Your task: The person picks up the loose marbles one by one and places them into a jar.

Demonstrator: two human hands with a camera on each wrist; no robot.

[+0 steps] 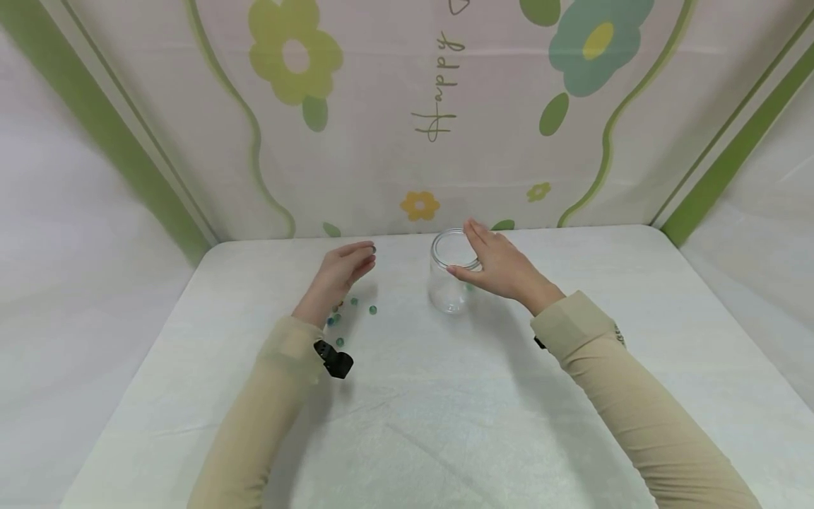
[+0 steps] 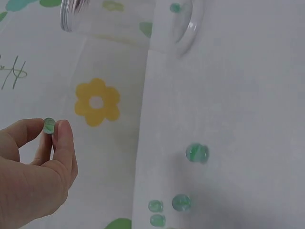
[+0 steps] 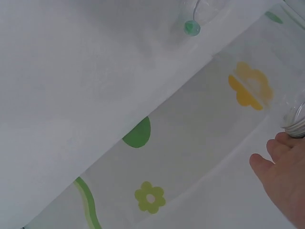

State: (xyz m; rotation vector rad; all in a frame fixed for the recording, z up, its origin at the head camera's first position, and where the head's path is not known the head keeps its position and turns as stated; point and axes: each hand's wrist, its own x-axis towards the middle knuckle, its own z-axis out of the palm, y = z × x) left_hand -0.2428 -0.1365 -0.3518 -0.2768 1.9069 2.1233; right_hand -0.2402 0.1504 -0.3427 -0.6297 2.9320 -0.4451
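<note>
My left hand [image 1: 338,272] pinches a green glass marble [image 2: 49,126] between thumb and fingertips, above the table and left of the jar. The clear glass jar [image 1: 447,295] stands upright at the table's far side, its round mouth uncovered. Against the right side of its rim rests my right hand [image 1: 505,268], fingers straight and thumb spread toward the front. Low in the jar shows a green marble [image 3: 192,28]. Beneath and in front of my left wrist lie several loose marbles [image 1: 372,309], mostly green, some partly hidden by the wrist in the head view.
The white-covered table [image 1: 420,410] ends just behind the jar. Beyond it hangs a pale curtain [image 1: 369,162] printed with flowers and lettering. A black wrist camera [image 1: 334,360] sits on the left sleeve, close to the loose marbles.
</note>
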